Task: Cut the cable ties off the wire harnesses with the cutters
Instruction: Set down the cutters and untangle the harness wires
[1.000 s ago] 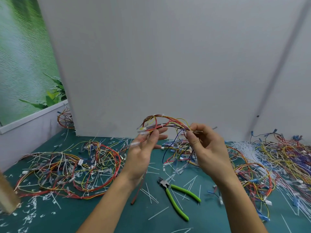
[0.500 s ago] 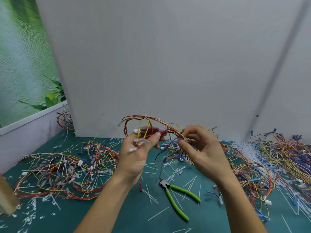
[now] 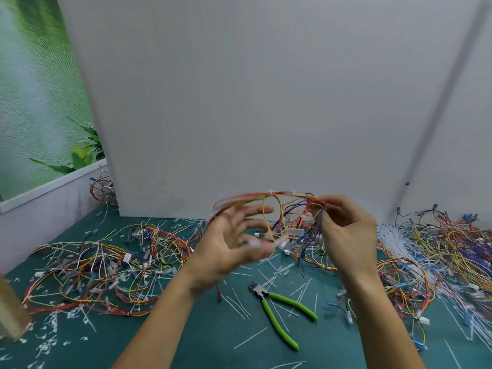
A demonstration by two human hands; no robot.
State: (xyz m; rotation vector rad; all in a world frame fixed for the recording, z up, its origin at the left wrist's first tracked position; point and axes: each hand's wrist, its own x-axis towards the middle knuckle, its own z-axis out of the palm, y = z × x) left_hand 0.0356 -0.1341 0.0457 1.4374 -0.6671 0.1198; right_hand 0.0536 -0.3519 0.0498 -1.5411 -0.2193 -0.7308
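A loop of red, yellow, purple and black wires, the wire harness, hangs in the air above the green mat. My right hand pinches its bundled wires at the right end. My left hand is blurred, with fingers spread and straight beneath the harness's left end; white connectors dangle by its thumb. The green-handled cutters lie on the mat below and between my hands, jaws pointing to the back left, and neither hand touches them.
A pile of harnesses lies on the left of the mat, and a bigger tangle on the right. Cut white ties litter the mat. A white panel stands behind, and a wooden block at the left edge.
My left hand let go of the harness and opened, its fingers now spread. The harness loop flattened and swung right. My right hand kept its hold and shifted slightly right.
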